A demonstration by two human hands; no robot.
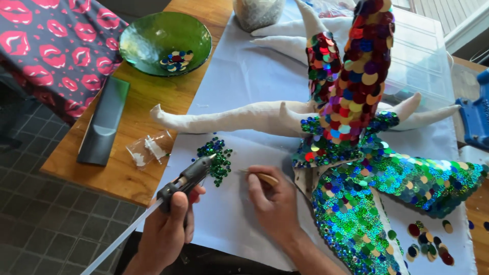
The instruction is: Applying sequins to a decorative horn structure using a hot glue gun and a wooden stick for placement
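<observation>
My left hand [168,231] grips a grey hot glue gun [187,177] with a clear glue stick trailing from its back; its nozzle points at a small pile of green sequins [218,159] on the white sheet [239,86]. My right hand [274,201] pinches a thin wooden stick [261,176] whose tip lies just right of that pile. To the right stands a stuffed white fabric form with several tentacle-like arms [224,118], partly covered in multicoloured sequins [356,76] above and green-blue sequins [356,203] below.
A green glass bowl [153,35] holding sequins sits on the wooden table [137,168] at the back left, with a dark flat case [104,119] and a clear plastic bag [147,148] nearer. Loose round sequins [428,242] lie at lower right. A blue tool [476,114] is at the right edge.
</observation>
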